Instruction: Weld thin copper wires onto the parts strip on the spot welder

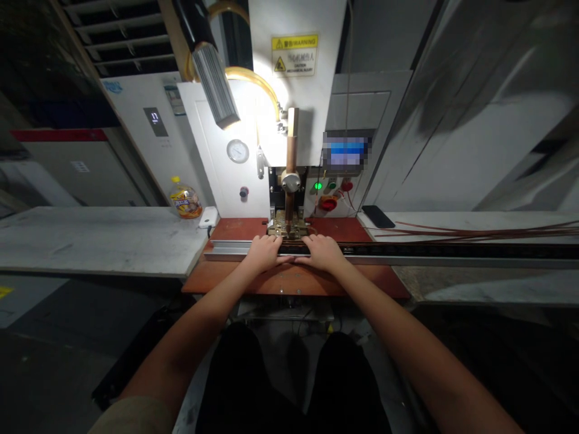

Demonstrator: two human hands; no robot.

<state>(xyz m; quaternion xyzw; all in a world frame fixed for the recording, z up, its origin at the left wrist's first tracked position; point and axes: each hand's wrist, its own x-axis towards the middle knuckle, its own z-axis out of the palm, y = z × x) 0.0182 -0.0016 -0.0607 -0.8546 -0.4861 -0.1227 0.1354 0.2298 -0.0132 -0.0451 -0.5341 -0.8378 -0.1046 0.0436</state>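
A long grey metal rail [452, 261] lies across the red-brown work board [289, 278], below the copper-coloured electrode [289, 208] of a white machine. My left hand [265, 251] grips the rail just left of the electrode tip, its fingers over the far edge and its thumb along the near side. Just right of the tip, my right hand [322, 252] holds the same rail in a similar way. The two thumbs point towards each other and nearly meet. Thin brown strips [488, 231] run along the rail's right part.
A bottle [186, 200] and a small white device [208, 217] stand on the left table [99, 241]. A black phone [379, 216] lies at the back right. A lamp [215, 84] hangs over the machine. A green light glows beside a red-orange switch [329, 204].
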